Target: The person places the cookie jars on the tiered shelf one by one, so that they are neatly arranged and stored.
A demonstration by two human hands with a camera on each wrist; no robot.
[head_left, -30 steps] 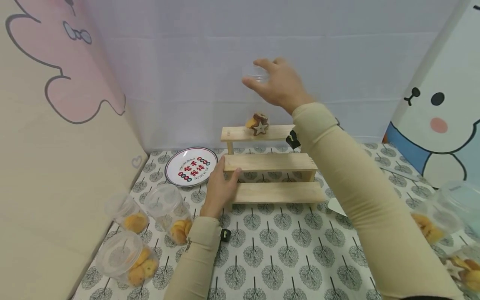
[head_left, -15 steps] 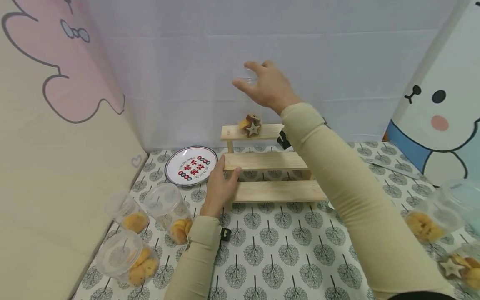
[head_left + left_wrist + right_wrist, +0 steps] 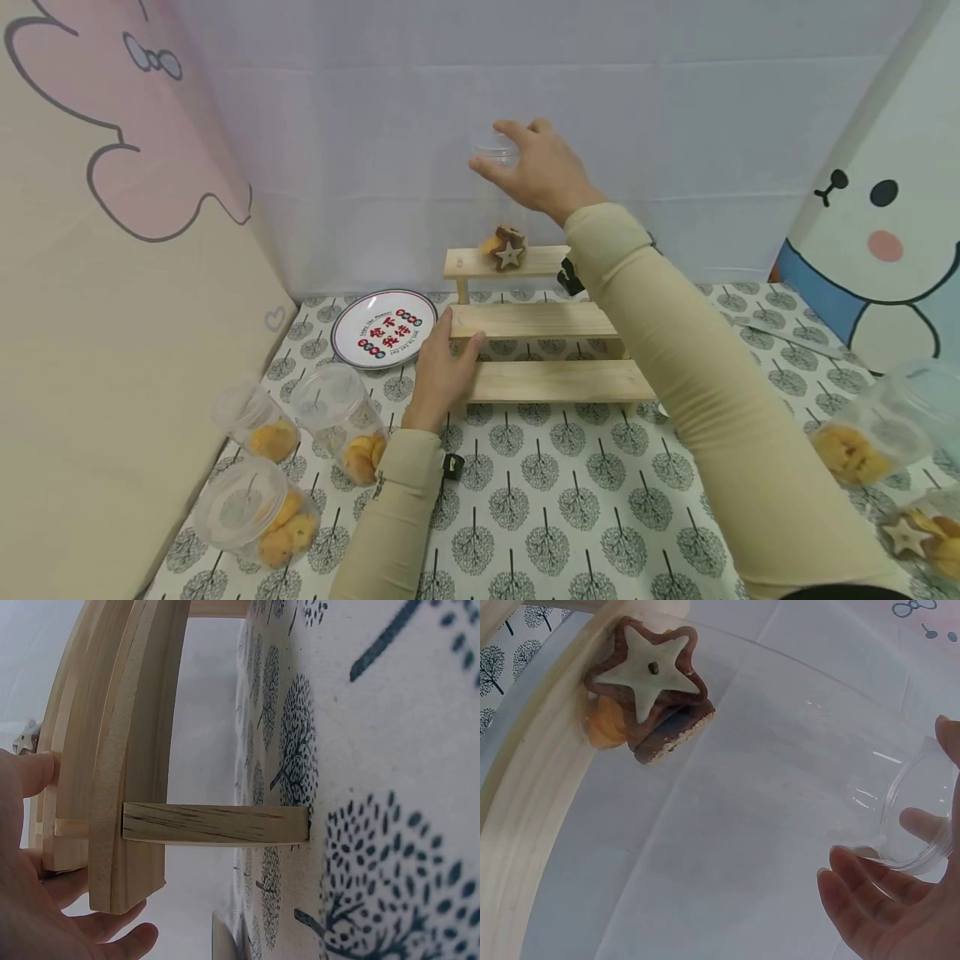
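Note:
My right hand (image 3: 543,171) grips the lid end of a tall clear jar (image 3: 795,750), thumb and fingers round its rim. At the jar's bottom lie several cookies, among them a brown star cookie (image 3: 509,255) with pale icing. The jar's base is at the top step of a three-step wooden rack (image 3: 536,321), left of its middle; I cannot tell whether its full weight rests there. My left hand (image 3: 438,379) holds the rack's left end at the middle step. In the left wrist view its thumb lies on the wood, with the fingers around the board's end.
A white plate (image 3: 383,328) with red lettering lies left of the rack. Several clear cookie jars, including one jar (image 3: 255,512), stand at the left. At the right are a jar (image 3: 870,433), another partly cut off, and a fork (image 3: 787,337). A cloth wall rises behind.
My right hand has shifted the jar a little to the left along the top step, then nearly stopped. The left hand stays on the rack's left end.

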